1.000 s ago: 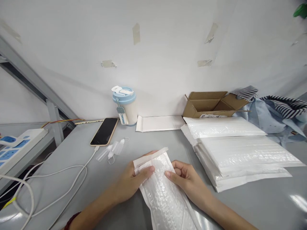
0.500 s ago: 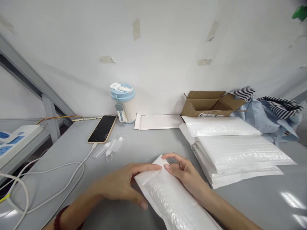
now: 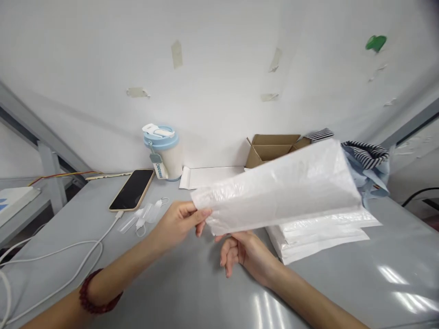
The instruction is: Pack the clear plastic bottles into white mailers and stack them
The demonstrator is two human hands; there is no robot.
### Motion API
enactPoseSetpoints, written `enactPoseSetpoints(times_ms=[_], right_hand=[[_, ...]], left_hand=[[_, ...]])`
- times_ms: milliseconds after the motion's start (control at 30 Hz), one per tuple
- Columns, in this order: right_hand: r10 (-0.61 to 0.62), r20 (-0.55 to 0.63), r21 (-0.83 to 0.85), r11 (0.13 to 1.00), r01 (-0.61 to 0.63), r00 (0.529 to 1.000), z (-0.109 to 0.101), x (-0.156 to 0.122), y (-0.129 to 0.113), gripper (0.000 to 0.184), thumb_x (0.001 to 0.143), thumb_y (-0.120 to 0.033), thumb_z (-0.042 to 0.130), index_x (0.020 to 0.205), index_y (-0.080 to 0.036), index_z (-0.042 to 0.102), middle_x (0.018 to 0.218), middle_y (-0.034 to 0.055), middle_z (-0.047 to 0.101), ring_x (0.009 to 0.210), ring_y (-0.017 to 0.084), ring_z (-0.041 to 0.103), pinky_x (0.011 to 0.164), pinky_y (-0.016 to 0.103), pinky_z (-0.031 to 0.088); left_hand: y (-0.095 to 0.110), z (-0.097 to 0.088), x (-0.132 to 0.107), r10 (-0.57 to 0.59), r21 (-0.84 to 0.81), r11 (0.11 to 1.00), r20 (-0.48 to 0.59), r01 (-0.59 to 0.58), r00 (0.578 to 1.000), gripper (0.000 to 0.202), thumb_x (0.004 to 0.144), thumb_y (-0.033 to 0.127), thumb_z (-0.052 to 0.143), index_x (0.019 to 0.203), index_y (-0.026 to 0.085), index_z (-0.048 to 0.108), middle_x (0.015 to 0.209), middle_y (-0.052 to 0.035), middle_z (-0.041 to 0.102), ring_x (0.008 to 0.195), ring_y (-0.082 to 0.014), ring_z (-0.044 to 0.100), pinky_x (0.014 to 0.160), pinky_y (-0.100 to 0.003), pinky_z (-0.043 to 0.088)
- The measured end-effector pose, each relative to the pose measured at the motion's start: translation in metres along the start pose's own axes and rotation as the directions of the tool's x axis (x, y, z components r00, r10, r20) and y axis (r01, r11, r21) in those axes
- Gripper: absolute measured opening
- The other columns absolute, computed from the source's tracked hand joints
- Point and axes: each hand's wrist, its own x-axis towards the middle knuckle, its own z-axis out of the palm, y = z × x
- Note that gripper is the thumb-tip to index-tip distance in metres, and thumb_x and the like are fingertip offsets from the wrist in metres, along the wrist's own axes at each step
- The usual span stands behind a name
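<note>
A white bubble mailer (image 3: 284, 187) is held up in the air, slanting up to the right above the stack of mailers. My left hand (image 3: 181, 219) pinches its left end, thumb in front and fingers behind. Under the mailer's lower left edge is my right hand (image 3: 252, 256), its visible fingers loosely bent and apart. The mailer hides part of that hand, so I cannot tell whether it touches the mailer. Behind and below, the stack of white bubble mailers (image 3: 308, 242) lies on the grey table (image 3: 212, 292), partly covered from sight.
Along the wall stand a blue-lidded cup (image 3: 164, 153), a flat white packet (image 3: 212, 176) and an open cardboard box (image 3: 270, 146). A phone (image 3: 133, 189) with a white cable (image 3: 98, 242) and small clear plastic bottles (image 3: 146, 214) lie left. Blue striped cloth (image 3: 368, 164) sits far right.
The bubble mailer has been raised from the front of the table and swung rightward over the stack. My left hand now grips its end; my right hand has left the flap. The view has shifted right.
</note>
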Motion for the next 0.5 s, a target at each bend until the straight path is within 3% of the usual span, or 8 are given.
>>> enactPoseSetpoints(times_ms=[100, 200, 267, 333, 500], right_hand=[[-0.005, -0.02, 0.026, 1.0, 0.005, 1.0, 0.0, 0.003, -0.003, 0.042, 0.083, -0.053, 0.055, 0.081, -0.011, 0.064, 0.055, 0.004, 0.066, 0.039, 0.013, 0.059, 0.044, 0.024, 0.045], [-0.007, -0.018, 0.027, 1.0, 0.008, 1.0, 0.0, 0.005, -0.004, 0.049, 0.082, -0.059, 0.054, 0.078, -0.011, 0.064, 0.055, 0.0038, 0.066, 0.039, 0.013, 0.059, 0.044, 0.024, 0.046], [-0.006, -0.016, 0.017, 1.0, 0.006, 1.0, -0.001, 0.004, -0.004, 0.05, 0.081, -0.06, 0.055, 0.077, -0.011, 0.064, 0.055, 0.0035, 0.065, 0.04, 0.012, 0.058, 0.044, 0.024, 0.046], [-0.004, -0.029, -0.005, 1.0, 0.003, 1.0, -0.002, 0.003, -0.006, 0.05, 0.079, -0.061, 0.056, 0.077, -0.011, 0.064, 0.056, 0.0034, 0.065, 0.041, 0.012, 0.058, 0.046, 0.024, 0.046], [-0.018, -0.093, -0.041, 0.999, 0.014, 0.996, -0.004, 0.0, -0.012, 0.044, 0.078, -0.055, 0.06, 0.075, -0.011, 0.064, 0.057, 0.0032, 0.064, 0.045, 0.011, 0.057, 0.049, 0.024, 0.045]], left_hand=[[0.032, 0.018, 0.025, 0.057, -0.24, 0.969, 0.0, -0.056, 0.998, 0.043, 0.086, 0.041, 0.055, 0.05, 0.017, 0.048, 0.048, 0.004, 0.046, 0.051, -0.0093, 0.044, 0.057, -0.024, 0.037], [0.056, 0.049, 0.055, 0.056, -0.431, 0.902, 0.053, -0.028, 0.997, 0.038, 0.087, 0.036, 0.056, 0.055, 0.017, 0.045, 0.047, 0.0068, 0.04, 0.044, -0.0062, 0.039, 0.05, -0.022, 0.034], [0.063, 0.071, 0.076, -0.044, -0.394, 0.914, 0.148, 0.099, 0.988, 0.04, 0.087, 0.033, 0.058, 0.054, 0.018, 0.041, 0.046, 0.008, 0.039, 0.039, -0.0038, 0.036, 0.046, -0.021, 0.032], [0.064, 0.088, 0.095, -0.119, -0.332, 0.925, 0.203, 0.182, 0.972, 0.038, 0.087, 0.026, 0.057, 0.053, 0.017, 0.043, 0.046, 0.0054, 0.046, 0.035, -0.0047, 0.042, 0.045, -0.022, 0.035], [0.057, 0.104, 0.125, -0.177, -0.227, 0.953, 0.119, 0.201, 0.977, 0.04, 0.094, 0.024, 0.046, 0.055, 0.015, 0.046, 0.047, 0.0005, 0.052, 0.043, -0.0097, 0.057, 0.045, -0.021, 0.042]])
